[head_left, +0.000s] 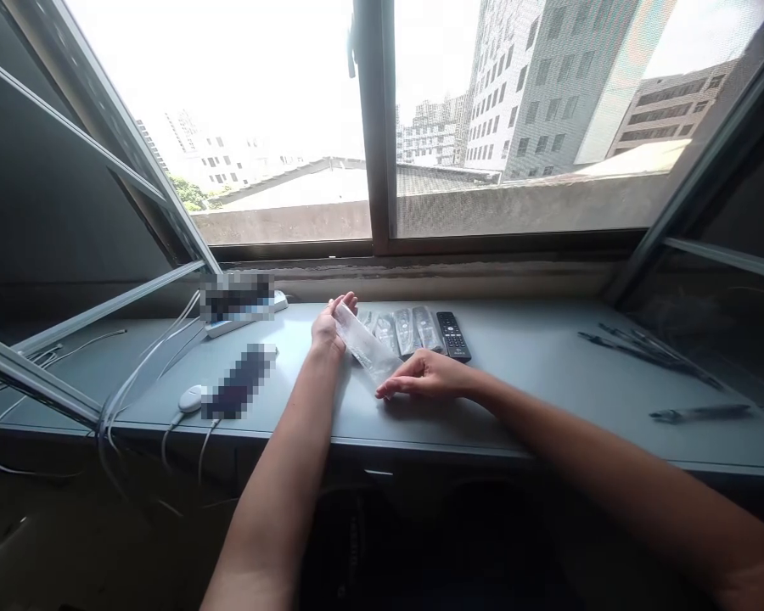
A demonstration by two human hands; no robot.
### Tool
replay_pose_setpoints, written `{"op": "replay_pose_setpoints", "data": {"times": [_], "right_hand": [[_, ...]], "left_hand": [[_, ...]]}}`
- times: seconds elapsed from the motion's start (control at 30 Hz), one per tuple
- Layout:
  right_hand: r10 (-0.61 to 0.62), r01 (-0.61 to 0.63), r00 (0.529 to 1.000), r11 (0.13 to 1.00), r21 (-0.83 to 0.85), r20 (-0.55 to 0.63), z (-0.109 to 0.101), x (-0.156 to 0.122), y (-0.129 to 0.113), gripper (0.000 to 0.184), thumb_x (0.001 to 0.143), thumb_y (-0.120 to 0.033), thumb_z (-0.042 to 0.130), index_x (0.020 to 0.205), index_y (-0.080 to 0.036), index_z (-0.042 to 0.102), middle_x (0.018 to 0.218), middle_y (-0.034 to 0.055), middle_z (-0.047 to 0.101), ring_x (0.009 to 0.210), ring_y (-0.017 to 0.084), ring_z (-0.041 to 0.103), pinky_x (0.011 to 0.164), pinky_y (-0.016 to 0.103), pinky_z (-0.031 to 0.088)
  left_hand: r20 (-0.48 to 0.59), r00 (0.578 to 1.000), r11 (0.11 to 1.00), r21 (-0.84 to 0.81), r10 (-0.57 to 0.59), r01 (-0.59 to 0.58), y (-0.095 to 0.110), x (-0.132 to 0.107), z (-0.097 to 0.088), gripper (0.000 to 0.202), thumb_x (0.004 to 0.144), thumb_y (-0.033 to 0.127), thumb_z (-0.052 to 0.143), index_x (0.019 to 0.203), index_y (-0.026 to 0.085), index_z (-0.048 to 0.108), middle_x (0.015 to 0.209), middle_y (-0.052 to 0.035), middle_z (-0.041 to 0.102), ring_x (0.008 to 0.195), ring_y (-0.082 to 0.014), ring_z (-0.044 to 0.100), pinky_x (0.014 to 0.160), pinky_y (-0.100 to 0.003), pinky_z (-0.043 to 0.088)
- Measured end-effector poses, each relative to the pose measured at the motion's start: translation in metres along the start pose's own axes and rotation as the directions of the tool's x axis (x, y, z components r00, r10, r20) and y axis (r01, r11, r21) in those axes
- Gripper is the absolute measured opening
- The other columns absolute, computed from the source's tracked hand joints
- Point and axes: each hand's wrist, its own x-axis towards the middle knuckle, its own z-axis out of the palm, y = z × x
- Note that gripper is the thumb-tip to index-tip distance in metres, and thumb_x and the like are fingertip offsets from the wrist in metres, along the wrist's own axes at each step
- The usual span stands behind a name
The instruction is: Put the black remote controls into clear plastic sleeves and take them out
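Observation:
My left hand (pixel 329 323) and my right hand (pixel 422 378) together hold a long clear plastic sleeve (pixel 367 346) above the grey window ledge (pixel 535 365). The left fingers grip its far end, the right fingers pinch its near end. Whether anything is inside the sleeve I cannot tell. Just behind it lie several remote controls in clear wrapping (pixel 402 329) in a row, and one bare black remote control (pixel 453 335) at the right end of that row.
White cables (pixel 141 367) and a white power strip (pixel 242 316) lie at the ledge's left, with a small white puck-shaped device (pixel 192 397) and a blurred dark object (pixel 240 382). Dark pens (pixel 649 350) lie at the right. The window frame (pixel 377 127) rises behind.

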Motion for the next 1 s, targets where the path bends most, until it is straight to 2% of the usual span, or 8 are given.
{"op": "replay_pose_setpoints", "data": {"times": [0.1, 0.23, 0.4, 0.6, 0.7, 0.8, 0.9, 1.0], "right_hand": [[-0.003, 0.004, 0.998, 1.000, 0.023, -0.055, 0.002, 0.001, 0.002, 0.049, 0.100, -0.063, 0.071, 0.121, -0.022, 0.088, 0.112, 0.0082, 0.086, 0.100, 0.025, 0.080, 0.065, 0.023, 0.058], [-0.020, 0.024, 0.992, 0.999, 0.030, -0.123, 0.002, 0.002, 0.005, 0.050, 0.100, -0.062, 0.071, 0.125, -0.022, 0.087, 0.115, 0.0087, 0.086, 0.092, 0.023, 0.079, 0.063, 0.024, 0.059], [-0.007, 0.011, 0.991, 0.999, 0.031, -0.132, 0.001, 0.003, 0.008, 0.051, 0.099, -0.061, 0.072, 0.127, -0.021, 0.086, 0.114, 0.0092, 0.086, 0.095, 0.024, 0.078, 0.064, 0.025, 0.060], [-0.005, 0.006, 0.990, 1.000, 0.013, -0.140, 0.003, 0.003, 0.009, 0.049, 0.100, -0.060, 0.071, 0.124, -0.021, 0.087, 0.112, 0.0090, 0.086, 0.090, 0.023, 0.078, 0.065, 0.025, 0.060], [-0.026, 0.028, 0.984, 1.000, 0.007, -0.177, 0.003, 0.002, 0.009, 0.050, 0.100, -0.059, 0.072, 0.129, -0.020, 0.085, 0.112, 0.0092, 0.086, 0.089, 0.023, 0.078, 0.064, 0.025, 0.061], [-0.036, 0.038, 0.968, 0.999, 0.006, -0.249, 0.002, 0.002, 0.008, 0.052, 0.100, -0.058, 0.073, 0.134, -0.020, 0.083, 0.109, 0.0090, 0.086, 0.089, 0.023, 0.078, 0.062, 0.026, 0.061], [-0.040, 0.039, 0.955, 0.999, -0.009, -0.293, -0.001, 0.005, 0.010, 0.051, 0.098, -0.061, 0.073, 0.126, -0.020, 0.086, 0.112, 0.0101, 0.085, 0.083, 0.022, 0.077, 0.059, 0.027, 0.061], [-0.083, 0.083, 0.942, 0.996, -0.011, -0.324, -0.006, 0.007, 0.011, 0.050, 0.096, -0.066, 0.073, 0.107, -0.020, 0.090, 0.129, 0.0125, 0.081, 0.091, 0.024, 0.078, 0.063, 0.029, 0.063]], "left_hand": [[-0.003, 1.000, 1.000, -0.013, 0.001, -0.001, 0.004, -0.002, -0.001, 0.029, 0.112, 0.030, 0.049, 0.121, 0.015, 0.072, 0.106, -0.0107, 0.084, 0.095, -0.0173, 0.080, 0.092, -0.029, 0.061], [0.110, 0.991, 0.993, 0.098, -0.071, 0.060, 0.003, -0.007, 0.000, 0.030, 0.107, 0.032, 0.058, 0.111, 0.010, 0.077, 0.101, -0.0127, 0.083, 0.086, -0.0176, 0.079, 0.081, -0.026, 0.061], [0.170, 0.984, 0.984, 0.179, -0.047, 0.016, -0.007, -0.011, 0.005, 0.027, 0.099, 0.020, 0.066, 0.120, 0.010, 0.079, 0.108, -0.0146, 0.084, 0.097, -0.0227, 0.081, 0.088, -0.030, 0.062], [0.163, 0.986, 0.984, 0.161, 0.045, -0.071, -0.007, -0.012, 0.007, 0.026, 0.099, 0.026, 0.070, 0.116, 0.009, 0.078, 0.109, -0.0161, 0.084, 0.101, -0.0243, 0.081, 0.092, -0.032, 0.063], [0.209, 0.978, 0.981, 0.190, -0.007, -0.034, -0.005, -0.014, 0.007, 0.028, 0.099, 0.035, 0.073, 0.111, 0.010, 0.078, 0.100, -0.0143, 0.083, 0.095, -0.0236, 0.081, 0.091, -0.033, 0.063], [0.257, 0.964, 0.972, 0.235, -0.064, 0.002, -0.006, -0.017, 0.009, 0.025, 0.093, 0.033, 0.080, 0.108, 0.013, 0.076, 0.095, -0.0114, 0.082, 0.090, -0.0222, 0.080, 0.089, -0.032, 0.063], [0.303, 0.950, 0.961, 0.277, -0.076, -0.012, -0.008, -0.019, 0.010, 0.028, 0.085, 0.024, 0.085, 0.111, 0.015, 0.078, 0.096, -0.0091, 0.082, 0.086, -0.0194, 0.079, 0.088, -0.031, 0.061], [0.306, 0.951, 0.962, 0.269, -0.047, -0.039, -0.009, -0.018, 0.010, 0.031, 0.082, 0.020, 0.086, 0.112, 0.018, 0.079, 0.098, -0.0060, 0.081, 0.087, -0.0165, 0.076, 0.089, -0.030, 0.058]]}}
